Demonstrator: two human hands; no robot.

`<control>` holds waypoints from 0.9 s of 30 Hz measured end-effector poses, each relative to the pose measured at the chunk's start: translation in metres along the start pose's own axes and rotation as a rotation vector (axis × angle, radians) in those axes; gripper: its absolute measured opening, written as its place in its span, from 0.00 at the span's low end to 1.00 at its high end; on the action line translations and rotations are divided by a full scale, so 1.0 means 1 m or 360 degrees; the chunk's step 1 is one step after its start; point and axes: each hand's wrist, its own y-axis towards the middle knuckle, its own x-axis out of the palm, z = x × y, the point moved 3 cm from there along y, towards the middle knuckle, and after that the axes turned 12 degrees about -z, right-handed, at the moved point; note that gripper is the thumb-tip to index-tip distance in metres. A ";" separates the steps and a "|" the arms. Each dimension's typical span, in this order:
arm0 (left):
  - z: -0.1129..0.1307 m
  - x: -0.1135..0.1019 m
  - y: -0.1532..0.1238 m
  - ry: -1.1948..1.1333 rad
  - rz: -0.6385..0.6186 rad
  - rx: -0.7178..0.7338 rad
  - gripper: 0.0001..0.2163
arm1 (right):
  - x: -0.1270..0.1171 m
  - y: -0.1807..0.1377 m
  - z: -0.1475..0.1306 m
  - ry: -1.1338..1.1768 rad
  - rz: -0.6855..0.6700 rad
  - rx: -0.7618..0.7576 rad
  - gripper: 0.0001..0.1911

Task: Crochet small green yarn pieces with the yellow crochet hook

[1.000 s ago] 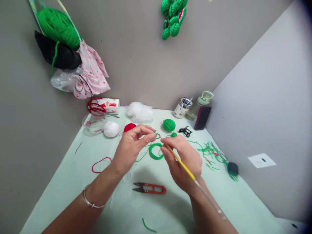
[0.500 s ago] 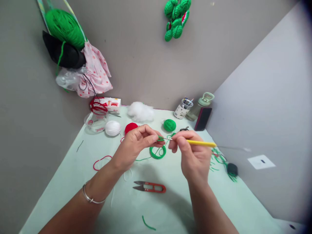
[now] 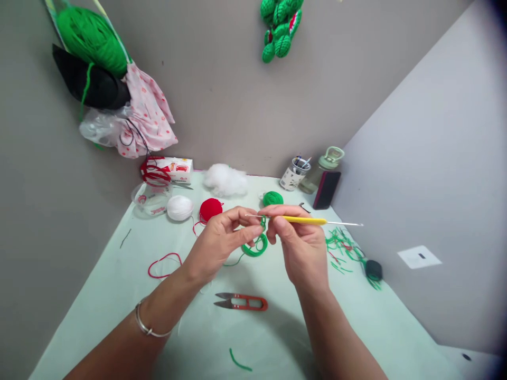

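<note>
In my right hand (image 3: pixel 299 240) is a crochet hook with a yellow handle (image 3: pixel 304 220), held almost level, its thin metal tip reaching left to the fingers of the other hand. Green yarn (image 3: pixel 263 222) loops around the metal shaft between both hands. My left hand (image 3: pixel 227 235) pinches this green yarn between thumb and fingers, so part of it is hidden. Below the fingertips a ring of green yarn (image 3: pixel 254 253) lies on the table, and behind my hands is a green yarn ball (image 3: pixel 273 198).
Orange-handled thread snips (image 3: pixel 247 302) lie in front of my hands, near a short green yarn piece (image 3: pixel 240 360). Red (image 3: pixel 210 210) and white yarn balls (image 3: pixel 180 208) sit left, white stuffing (image 3: pixel 225 180) behind. Green scraps (image 3: pixel 340 245), a phone (image 3: pixel 327 190) and a bottle (image 3: pixel 322 169) stand right.
The hook has slid left through the green yarn, its tip now showing beyond the loop. My right hand has moved left and closer to my left hand. The view has shifted slightly.
</note>
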 end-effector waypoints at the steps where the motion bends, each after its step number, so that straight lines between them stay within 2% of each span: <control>1: -0.001 -0.001 0.000 0.0005 0.0003 -0.0007 0.08 | 0.000 0.000 0.000 0.0008 -0.0011 -0.0005 0.08; 4: 0.000 -0.006 0.000 -0.0146 -0.0011 -0.0026 0.16 | 0.000 0.002 -0.001 0.0079 -0.0010 0.0009 0.06; 9: 0.005 0.001 0.001 -0.0669 -0.0248 -0.0019 0.25 | 0.003 0.005 -0.003 0.0209 0.0030 0.0045 0.07; 10: 0.006 0.003 0.001 -0.0713 -0.0215 0.0004 0.25 | 0.004 0.004 -0.003 0.0231 0.0014 0.0065 0.08; 12: 0.006 0.003 -0.001 -0.0683 -0.0022 0.0122 0.23 | 0.008 0.004 -0.003 0.0277 -0.0047 0.0120 0.10; 15: 0.005 -0.001 -0.005 -0.0285 0.0252 0.0367 0.30 | 0.013 0.003 -0.004 0.0350 -0.0138 0.0184 0.13; 17: 0.006 -0.003 -0.009 0.0237 0.0322 0.0525 0.34 | 0.013 0.003 -0.005 0.0367 -0.0154 0.0186 0.14; 20: 0.007 -0.004 -0.012 0.0919 0.0336 0.0661 0.30 | 0.010 0.003 -0.005 0.0306 -0.0128 0.0134 0.13; 22: 0.005 -0.003 -0.011 0.0946 0.0237 0.0578 0.26 | 0.008 0.002 -0.004 0.0236 -0.0098 0.0073 0.11; 25: 0.000 0.001 -0.006 0.0485 0.0029 0.0307 0.20 | 0.007 -0.001 -0.005 0.0104 -0.0013 -0.0059 0.06; 27: -0.004 0.004 -0.004 0.0190 -0.0005 0.0171 0.17 | 0.007 -0.003 -0.008 -0.0010 0.0060 -0.0153 0.03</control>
